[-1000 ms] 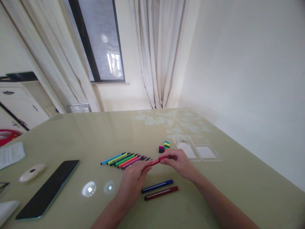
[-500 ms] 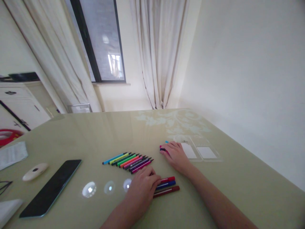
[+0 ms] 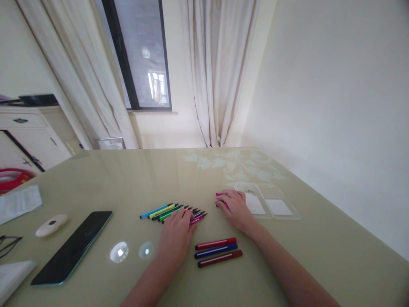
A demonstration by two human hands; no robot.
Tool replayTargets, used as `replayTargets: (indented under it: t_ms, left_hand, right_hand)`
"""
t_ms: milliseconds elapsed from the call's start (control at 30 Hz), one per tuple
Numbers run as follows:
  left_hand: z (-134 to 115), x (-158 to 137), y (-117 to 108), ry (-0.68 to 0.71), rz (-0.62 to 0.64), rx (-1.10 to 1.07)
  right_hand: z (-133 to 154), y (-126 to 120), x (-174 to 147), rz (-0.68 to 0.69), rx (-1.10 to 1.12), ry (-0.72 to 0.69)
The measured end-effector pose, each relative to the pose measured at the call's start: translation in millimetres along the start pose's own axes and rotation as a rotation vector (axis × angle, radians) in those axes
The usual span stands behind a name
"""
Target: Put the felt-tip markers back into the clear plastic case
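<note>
Left of the case [image 3: 267, 207], pens [image 3: 169, 214], best gripped behind their tips [image 3: 205, 214], are covered by the half-curled left hand [image 3: 178, 228], caps [image 3: 218, 194] by the half-curled right hand [image 3: 235, 209], holds unclear.

Glossy, smooth tabletop [image 3: 128, 177]; cloth curtains [image 3: 215, 72]; plastic markers [image 3: 215, 244].

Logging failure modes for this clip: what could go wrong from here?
The left hand lies over the row of uncapped markers; sideways pressure could roll them out of line.
The right hand mostly hides the caps, so one might get knocked aside unseen.
The capped markers lie loose near the left hand; a bump might roll them.
</note>
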State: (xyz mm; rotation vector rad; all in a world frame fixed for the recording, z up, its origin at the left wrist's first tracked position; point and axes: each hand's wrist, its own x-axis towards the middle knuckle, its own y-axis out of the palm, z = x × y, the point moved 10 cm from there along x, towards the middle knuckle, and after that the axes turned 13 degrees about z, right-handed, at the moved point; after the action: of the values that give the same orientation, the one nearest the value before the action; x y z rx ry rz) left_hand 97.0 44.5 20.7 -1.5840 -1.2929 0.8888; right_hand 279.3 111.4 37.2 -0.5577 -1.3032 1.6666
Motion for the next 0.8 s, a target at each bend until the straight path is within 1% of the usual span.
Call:
replayTargets:
  t_ms: [100, 167, 267, 333, 467, 700, 800]
  left_hand:
    - [2.3, 1.0, 1.3, -0.018, 0.022, -0.002]
    - [1.2, 1.6, 0.3, -0.006, 0.029, -0.027]
    - [-5.2, 1.6, -8.5, 0.064, -0.023, -0.134]
    - [-7.6, 1.2, -15.2, 0.097, -0.067, -0.240]
    - [-9.4, 1.0, -19.5, 0.120, -0.085, -0.390]
    - [-11.8, -0.3, -21.0, 0.136, -0.086, -0.426]
    - [-17.1, -1.7, -21.1, 0.184, -0.087, -0.435]
  right_hand:
    - [0.2, -12.3, -2.6, -0.068, 0.130, -0.024]
    - [0.2, -20.2, -6.1, -0.101, 0.256, -0.033]
    - [1.2, -26.9, -12.6, -0.110, 0.475, -0.035]
    - [4.8, -28.9, -16.2, -0.093, 0.562, -0.049]
    - [9.7, -33.0, -20.3, -0.082, 0.602, -0.075]
    - [14.3, -29.7, -19.9, -0.045, 0.666, -0.100]
    - [21.0, -26.2, -19.9, -0.004, 0.691, -0.129]
